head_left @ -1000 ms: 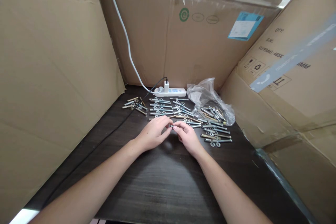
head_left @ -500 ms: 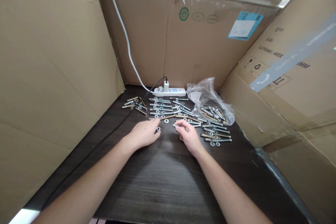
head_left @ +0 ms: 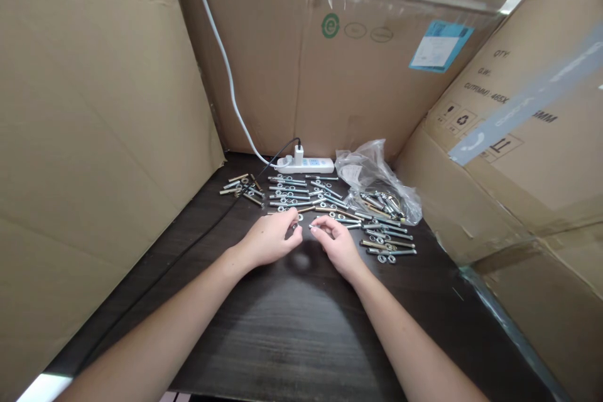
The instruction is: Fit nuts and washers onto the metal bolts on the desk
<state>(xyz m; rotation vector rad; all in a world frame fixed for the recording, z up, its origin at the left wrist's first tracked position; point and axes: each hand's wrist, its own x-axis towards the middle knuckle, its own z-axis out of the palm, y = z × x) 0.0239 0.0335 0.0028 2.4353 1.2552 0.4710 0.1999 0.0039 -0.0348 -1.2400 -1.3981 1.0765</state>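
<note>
My left hand (head_left: 268, 240) is closed in a pinch over the dark table, with a small metal nut (head_left: 296, 225) between thumb and fingertips, mostly covered. Facing it, my right hand (head_left: 335, 244) pinches a bolt (head_left: 311, 227), of which only the silvery tip pokes out towards the left hand. A narrow gap separates the two pieces. Just behind the left fingertips lies a flat washer (head_left: 300, 217). Beyond both hands, rows of bolts with sleeves (head_left: 288, 189) lie with rings and nuts beside them.
More bolts with washers (head_left: 390, 252) lie right of my right hand. A clear plastic bag (head_left: 372, 169) holds loose bolts. Loose parts (head_left: 242, 187) are piled at the back left, crossed by a black cable (head_left: 198, 240). A power strip (head_left: 318, 165) sits against the cardboard boxes (head_left: 264, 63).
My left hand has moved right and slightly up, lifting the nut and closing its fingers on it. My right hand with the bolt stays nearly in place.
</note>
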